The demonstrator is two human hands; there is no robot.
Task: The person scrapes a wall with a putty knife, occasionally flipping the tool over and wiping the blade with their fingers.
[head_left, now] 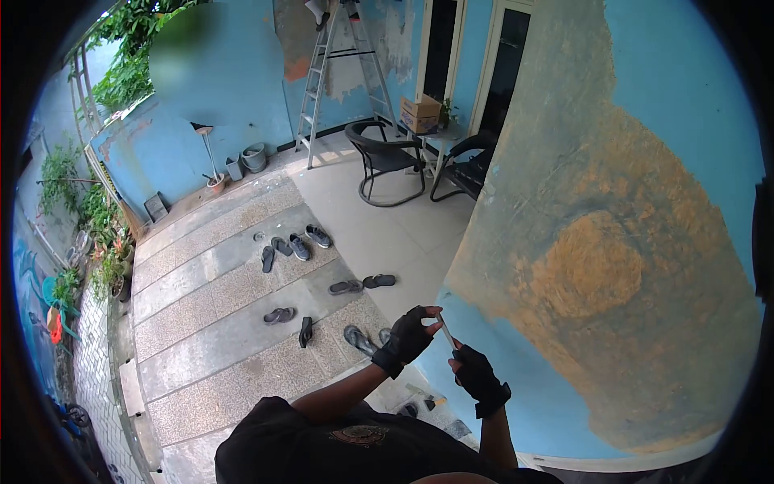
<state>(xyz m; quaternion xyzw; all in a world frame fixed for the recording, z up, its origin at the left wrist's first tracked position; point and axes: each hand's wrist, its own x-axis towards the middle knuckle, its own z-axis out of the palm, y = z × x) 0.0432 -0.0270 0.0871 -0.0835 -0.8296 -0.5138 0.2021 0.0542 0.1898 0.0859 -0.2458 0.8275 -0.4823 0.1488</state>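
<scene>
Both my hands wear black fingerless gloves and meet around a thin, pale, flat tool [447, 331] that looks like a scraper. My right hand [477, 376] is closed round its lower end, so the handle is mostly hidden. At the upper end, the fingers of my left hand [411, 337] pinch the tip. Just beyond the hands stands a blue wall [516, 363] with a large bare patch [597, 266] of grey and orange-brown, its paint edges ragged. Neither hand touches the wall.
Several sandals and shoes [300, 247] lie on the paving. Black chairs [387, 157] and a cardboard box [420, 114] on a small table are farther off. Someone's feet show on a stepladder [316, 89] at the back. Buckets [254, 157] line the far wall.
</scene>
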